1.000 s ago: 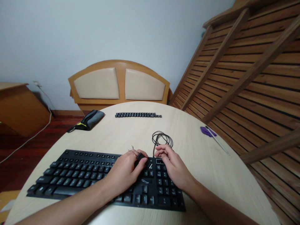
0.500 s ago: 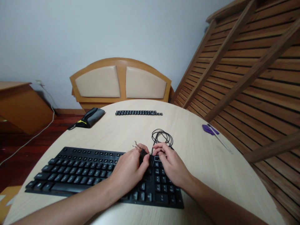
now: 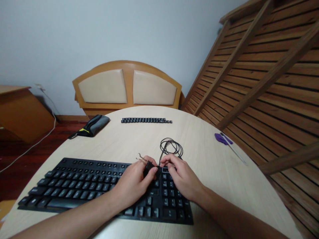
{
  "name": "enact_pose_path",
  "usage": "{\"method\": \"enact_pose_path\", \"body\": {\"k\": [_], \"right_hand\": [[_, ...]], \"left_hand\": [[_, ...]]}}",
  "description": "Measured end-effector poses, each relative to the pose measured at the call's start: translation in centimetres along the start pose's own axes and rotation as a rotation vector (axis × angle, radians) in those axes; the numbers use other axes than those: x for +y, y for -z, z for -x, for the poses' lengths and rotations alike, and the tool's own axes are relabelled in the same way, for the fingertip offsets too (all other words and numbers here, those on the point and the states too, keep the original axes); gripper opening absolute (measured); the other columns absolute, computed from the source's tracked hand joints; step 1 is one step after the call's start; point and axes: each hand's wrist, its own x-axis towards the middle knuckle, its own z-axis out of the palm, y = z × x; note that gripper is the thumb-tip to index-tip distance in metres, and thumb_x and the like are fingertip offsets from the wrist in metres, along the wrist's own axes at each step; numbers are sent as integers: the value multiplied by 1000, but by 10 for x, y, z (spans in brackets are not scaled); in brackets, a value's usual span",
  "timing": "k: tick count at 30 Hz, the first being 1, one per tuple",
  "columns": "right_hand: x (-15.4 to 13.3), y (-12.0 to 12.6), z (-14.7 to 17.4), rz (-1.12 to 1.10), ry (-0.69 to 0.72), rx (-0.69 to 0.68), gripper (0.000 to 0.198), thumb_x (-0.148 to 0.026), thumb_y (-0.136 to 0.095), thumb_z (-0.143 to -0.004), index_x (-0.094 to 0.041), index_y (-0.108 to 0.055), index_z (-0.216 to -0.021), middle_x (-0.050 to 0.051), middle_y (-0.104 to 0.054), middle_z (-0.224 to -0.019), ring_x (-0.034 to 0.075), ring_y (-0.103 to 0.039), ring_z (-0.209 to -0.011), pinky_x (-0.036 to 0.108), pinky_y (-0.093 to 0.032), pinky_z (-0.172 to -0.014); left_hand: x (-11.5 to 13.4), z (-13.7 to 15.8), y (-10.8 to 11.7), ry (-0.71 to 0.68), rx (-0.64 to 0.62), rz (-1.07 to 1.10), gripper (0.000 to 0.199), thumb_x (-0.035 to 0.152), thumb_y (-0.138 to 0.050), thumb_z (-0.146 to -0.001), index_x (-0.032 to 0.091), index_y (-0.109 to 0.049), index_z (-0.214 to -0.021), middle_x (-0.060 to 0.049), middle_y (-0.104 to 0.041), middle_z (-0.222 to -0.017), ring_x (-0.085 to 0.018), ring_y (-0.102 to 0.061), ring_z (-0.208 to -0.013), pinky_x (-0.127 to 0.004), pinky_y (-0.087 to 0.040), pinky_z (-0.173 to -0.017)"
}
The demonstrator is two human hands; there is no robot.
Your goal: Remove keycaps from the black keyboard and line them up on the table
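A black keyboard lies across the near part of the table, with bare switch sockets along its upper rows and keycaps on the lower ones. My left hand is closed around the black handle of a wire keycap puller, whose two bent wire prongs point up and left. My right hand rests over the top of the number pad, its fingers curled and tips close together by the left thumb. Whatever those right fingertips hold, if anything, is hidden. A coiled black cable lies just behind the hands.
Two rows of loose keycaps lie at the table's far side. On the left is a grey and black pouch with yellow trim. A purple cloth and a thin white-handled brush lie near the right edge. Slatted wood stands beyond.
The view has shifted slightly, and the keyboard and both hands sit a little further left. The keycap puller in my left hand tilts further left. Both hands stay close together.
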Motion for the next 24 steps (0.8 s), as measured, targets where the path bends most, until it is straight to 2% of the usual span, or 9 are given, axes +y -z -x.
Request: {"method": "enact_pose_path", "body": {"k": [5,11,16,24], "right_hand": [[-6,7,5,147,88,-44,23,-7,-48,-85,-20,-59,-101,5,-65,-100,20,-58,-100,36,-45,-90],[-7,16,12,227,211,-101,28,-13,-57,-83,-22,-65,-108,5,-69,-107,21,-60,-103,37,-47,-94],[-2,19,17,250,199,-107,26,-19,-61,-85,-23,-71,-108,5,-70,-117,22,-62,-110,40,-48,-98],[0,16,15,234,171,-102,25,-20,-62,-85,-22,-73,-107,6,-71,-116,22,-64,-109,40,-50,-98]], "left_hand": [[1,0,0,-1,-29,23,16,26,-44,-96,17,-58,-97,-4,-65,-88,-19,-62,-79,-33,-49,-74],[-1,2,1,-16,-33,53,19,27,-42,-98,18,-59,-99,-4,-65,-90,-19,-62,-82,-34,-49,-79],[-2,3,1,-16,-34,57,18,28,-44,-97,18,-59,-102,-3,-65,-89,-19,-62,-82,-34,-49,-79],[0,2,1,-3,-46,67,20,27,-44,-97,19,-62,-100,-4,-68,-93,-19,-63,-86,-35,-48,-82]]}}
